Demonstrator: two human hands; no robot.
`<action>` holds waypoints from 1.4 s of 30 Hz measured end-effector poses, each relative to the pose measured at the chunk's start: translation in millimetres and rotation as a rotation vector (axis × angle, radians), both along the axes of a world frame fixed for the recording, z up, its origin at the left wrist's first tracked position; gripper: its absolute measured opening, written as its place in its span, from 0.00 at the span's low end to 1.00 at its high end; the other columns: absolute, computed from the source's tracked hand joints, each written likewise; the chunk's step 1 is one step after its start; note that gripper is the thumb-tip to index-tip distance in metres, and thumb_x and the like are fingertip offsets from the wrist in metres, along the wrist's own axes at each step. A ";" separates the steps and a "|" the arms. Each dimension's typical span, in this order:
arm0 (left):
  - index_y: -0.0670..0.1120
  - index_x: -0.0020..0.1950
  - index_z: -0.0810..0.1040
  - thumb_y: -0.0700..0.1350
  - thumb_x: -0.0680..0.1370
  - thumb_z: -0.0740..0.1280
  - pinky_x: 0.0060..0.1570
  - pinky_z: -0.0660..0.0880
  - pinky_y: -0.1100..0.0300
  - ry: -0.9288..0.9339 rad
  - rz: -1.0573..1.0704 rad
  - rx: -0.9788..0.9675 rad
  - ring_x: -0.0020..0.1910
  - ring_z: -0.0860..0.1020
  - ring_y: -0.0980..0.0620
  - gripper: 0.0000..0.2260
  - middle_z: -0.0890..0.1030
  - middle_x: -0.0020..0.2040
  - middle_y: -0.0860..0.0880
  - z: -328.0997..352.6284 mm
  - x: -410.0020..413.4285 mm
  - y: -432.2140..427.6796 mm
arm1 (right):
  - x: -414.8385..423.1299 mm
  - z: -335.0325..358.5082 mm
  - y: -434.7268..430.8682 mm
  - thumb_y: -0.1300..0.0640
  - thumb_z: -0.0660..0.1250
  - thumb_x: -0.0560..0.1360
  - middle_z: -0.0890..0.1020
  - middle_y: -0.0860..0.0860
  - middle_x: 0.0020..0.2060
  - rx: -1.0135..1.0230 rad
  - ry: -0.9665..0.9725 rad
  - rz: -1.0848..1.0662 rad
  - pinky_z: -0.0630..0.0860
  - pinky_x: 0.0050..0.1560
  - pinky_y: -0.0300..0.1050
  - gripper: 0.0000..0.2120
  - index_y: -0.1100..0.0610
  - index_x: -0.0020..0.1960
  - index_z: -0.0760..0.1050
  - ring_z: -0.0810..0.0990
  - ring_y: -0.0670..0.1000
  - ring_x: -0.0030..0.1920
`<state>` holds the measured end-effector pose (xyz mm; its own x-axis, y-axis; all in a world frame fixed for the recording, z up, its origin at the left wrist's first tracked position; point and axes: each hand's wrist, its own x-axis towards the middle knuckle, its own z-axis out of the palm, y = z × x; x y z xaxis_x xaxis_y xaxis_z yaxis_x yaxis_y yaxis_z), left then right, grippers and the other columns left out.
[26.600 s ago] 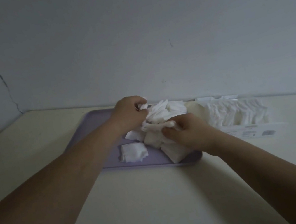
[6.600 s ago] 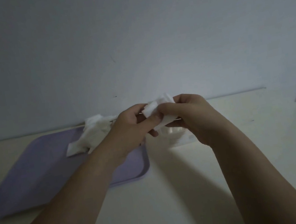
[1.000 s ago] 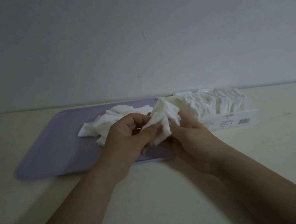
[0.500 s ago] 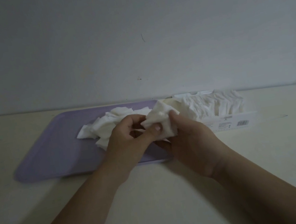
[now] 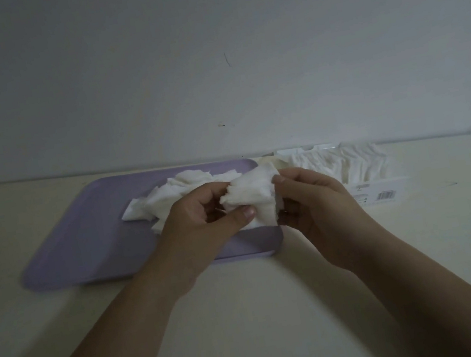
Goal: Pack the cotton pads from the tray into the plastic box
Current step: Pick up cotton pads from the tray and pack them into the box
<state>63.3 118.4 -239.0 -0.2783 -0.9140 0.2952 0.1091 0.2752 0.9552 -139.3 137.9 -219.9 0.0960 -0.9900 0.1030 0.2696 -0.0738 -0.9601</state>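
Since loose pads would go into a box crooked, I hold a small bunch of cotton pads (image 5: 252, 195) up between both hands so I can square the edges first. My left hand (image 5: 200, 217) pinches the bunch's left side, thumb on the near face and fingers curled behind it. My right hand (image 5: 318, 202) wraps its curled fingers round the right edge, so each hand can press against the other. Neither hand has anything else in it.

The bunch hangs off the surface, over the right end of the tray (image 5: 82, 233) that lies under and beyond my left hand. Just behind my left knuckles sits the unpacked pile (image 5: 169, 196), close enough to reach without shifting my arms.

The plastic box (image 5: 383, 187) lies beyond and to the right of my right hand, its open top facing up, with rows of packed pads (image 5: 346, 164) standing on edge inside. I judge it sits there so the right hand can carry a tidied bunch straight across. Everything rests on the pale table (image 5: 249, 315) against the wall (image 5: 209, 59). The job seems well along, with one pile left.
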 end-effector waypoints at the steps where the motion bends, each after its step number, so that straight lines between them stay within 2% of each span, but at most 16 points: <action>1: 0.45 0.62 0.83 0.40 0.73 0.78 0.32 0.72 0.73 -0.004 -0.004 0.005 0.34 0.79 0.64 0.18 0.85 0.42 0.57 0.2 2.1 0.0 | 0.2 -1.1 -1.0 0.59 0.65 0.83 0.86 0.63 0.51 0.012 -0.019 -0.025 0.81 0.53 0.55 0.09 0.59 0.53 0.84 0.84 0.59 0.51; 4: 0.52 0.56 0.85 0.45 0.70 0.80 0.30 0.70 0.68 -0.056 0.014 0.041 0.33 0.76 0.61 0.15 0.84 0.40 0.55 0.9 7.7 0.0 | 1.3 -5.7 -2.4 0.59 0.65 0.83 0.86 0.58 0.45 0.033 -0.071 -0.102 0.83 0.45 0.49 0.10 0.56 0.48 0.84 0.85 0.58 0.47; 7: 0.53 0.50 0.85 0.50 0.68 0.80 0.28 0.67 0.66 -0.067 -0.013 0.055 0.30 0.70 0.59 0.12 0.80 0.36 0.55 0.1 9.6 -1.5 | 2.0 -11.1 -3.1 0.60 0.65 0.83 0.87 0.61 0.48 0.031 -0.023 -0.155 0.84 0.47 0.48 0.07 0.60 0.54 0.82 0.86 0.59 0.48; 11: 0.53 0.51 0.86 0.48 0.71 0.79 0.29 0.68 0.70 -0.057 -0.022 0.017 0.29 0.72 0.63 0.10 0.80 0.35 0.58 -0.7 5.5 -0.7 | 5.0 -11.6 1.2 0.68 0.64 0.81 0.84 0.67 0.57 0.034 -0.042 0.009 0.83 0.60 0.57 0.11 0.68 0.62 0.78 0.84 0.63 0.56; 14: 0.52 0.51 0.86 0.46 0.72 0.79 0.28 0.68 0.69 -0.057 0.013 0.014 0.29 0.71 0.62 0.09 0.80 0.34 0.58 -1.7 6.3 -1.7 | 4.8 -9.0 2.2 0.72 0.59 0.80 0.81 0.70 0.60 0.044 -0.066 0.104 0.80 0.64 0.58 0.14 0.71 0.64 0.76 0.82 0.65 0.60; 18: 0.48 0.60 0.82 0.45 0.68 0.83 0.29 0.71 0.66 -0.023 0.084 0.073 0.32 0.76 0.59 0.22 0.83 0.42 0.50 0.5 6.0 -3.4 | 2.3 -4.5 3.5 0.67 0.62 0.75 0.77 0.70 0.67 0.034 -0.135 0.299 0.71 0.73 0.62 0.25 0.71 0.71 0.70 0.75 0.69 0.70; 20: 0.50 0.64 0.80 0.47 0.65 0.82 0.32 0.74 0.67 -0.015 0.102 0.091 0.37 0.82 0.56 0.28 0.86 0.49 0.46 0.6 6.1 -2.6 | 4.0 -6.6 4.4 0.68 0.69 0.74 0.80 0.68 0.64 -0.034 -0.036 0.282 0.74 0.71 0.62 0.24 0.68 0.69 0.72 0.78 0.68 0.68; 22: 0.54 0.60 0.83 0.47 0.67 0.82 0.38 0.79 0.63 -0.108 0.116 0.036 0.44 0.85 0.50 0.22 0.87 0.50 0.45 0.9 7.3 -1.3 | 5.9 -11.1 4.5 0.67 0.75 0.74 0.86 0.61 0.57 -0.137 0.204 0.131 0.78 0.66 0.61 0.19 0.64 0.63 0.78 0.83 0.64 0.61; 23: 0.53 0.55 0.85 0.44 0.69 0.82 0.41 0.81 0.61 -0.175 0.127 -0.011 0.43 0.84 0.49 0.17 0.86 0.47 0.45 0.5 7.6 -1.4 | 6.0 -12.9 3.7 0.65 0.76 0.75 0.88 0.56 0.53 -0.213 0.377 0.028 0.81 0.61 0.60 0.14 0.59 0.60 0.80 0.86 0.60 0.56; 25: 0.49 0.50 0.84 0.40 0.70 0.82 0.41 0.76 0.61 -0.290 0.169 -0.070 0.37 0.77 0.53 0.12 0.82 0.40 0.45 -1.6 8.8 -2.7 | 4.3 -17.1 1.5 0.60 0.74 0.76 0.87 0.45 0.46 -0.340 0.679 -0.107 0.82 0.49 0.50 0.09 0.49 0.53 0.81 0.86 0.48 0.48; 27: 0.47 0.50 0.83 0.40 0.70 0.82 0.39 0.71 0.62 -0.355 0.192 -0.070 0.35 0.72 0.55 0.12 0.77 0.37 0.47 -2.4 9.4 -3.8 | 2.8 -19.8 0.2 0.58 0.73 0.76 0.85 0.40 0.45 -0.384 0.799 -0.147 0.75 0.45 0.35 0.10 0.45 0.53 0.80 0.83 0.40 0.47; 29: 0.46 0.50 0.82 0.41 0.70 0.82 0.35 0.68 0.67 -0.408 0.196 -0.091 0.31 0.70 0.59 0.13 0.74 0.33 0.53 -1.5 11.2 -3.9 | 4.6 -22.4 0.8 0.59 0.72 0.76 0.83 0.35 0.51 -0.375 0.843 -0.162 0.71 0.50 0.25 0.17 0.43 0.61 0.77 0.80 0.35 0.55; 31: 0.46 0.51 0.82 0.41 0.70 0.82 0.31 0.66 0.70 -0.440 0.174 -0.097 0.28 0.68 0.61 0.15 0.71 0.29 0.58 -0.9 12.8 -3.6 | 6.7 -25.1 2.5 0.61 0.70 0.77 0.79 0.35 0.60 -0.334 0.879 -0.148 0.68 0.58 0.22 0.27 0.42 0.71 0.71 0.76 0.35 0.62; 36: 0.49 0.58 0.80 0.42 0.69 0.82 0.31 0.67 0.70 -0.529 0.171 -0.079 0.27 0.71 0.62 0.21 0.74 0.27 0.58 -0.2 15.2 -5.4 | 15.0 -25.2 7.1 0.66 0.65 0.78 0.77 0.44 0.64 -0.234 0.846 -0.069 0.71 0.54 0.24 0.34 0.44 0.79 0.63 0.79 0.36 0.56; 39: 0.49 0.56 0.80 0.41 0.70 0.81 0.31 0.68 0.70 -0.542 0.167 -0.097 0.27 0.72 0.61 0.18 0.76 0.29 0.55 -0.5 15.6 -6.0 | 18.6 -23.4 7.2 0.70 0.63 0.77 0.75 0.47 0.69 -0.200 0.817 -0.067 0.72 0.58 0.27 0.37 0.47 0.80 0.61 0.79 0.42 0.61; 42: 0.48 0.56 0.81 0.38 0.73 0.77 0.33 0.70 0.65 -0.517 0.151 -0.118 0.30 0.72 0.56 0.14 0.78 0.32 0.42 -0.1 10.9 -3.1 | 23.5 -19.8 7.3 0.73 0.61 0.73 0.74 0.49 0.70 -0.184 0.825 -0.031 0.73 0.65 0.38 0.42 0.47 0.82 0.57 0.77 0.48 0.67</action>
<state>74.2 115.3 -239.1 -0.2830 -0.9239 0.2574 -0.4154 0.3600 0.8354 -115.8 145.2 -239.7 0.1843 -0.9677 0.1719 -0.5176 -0.2443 -0.8200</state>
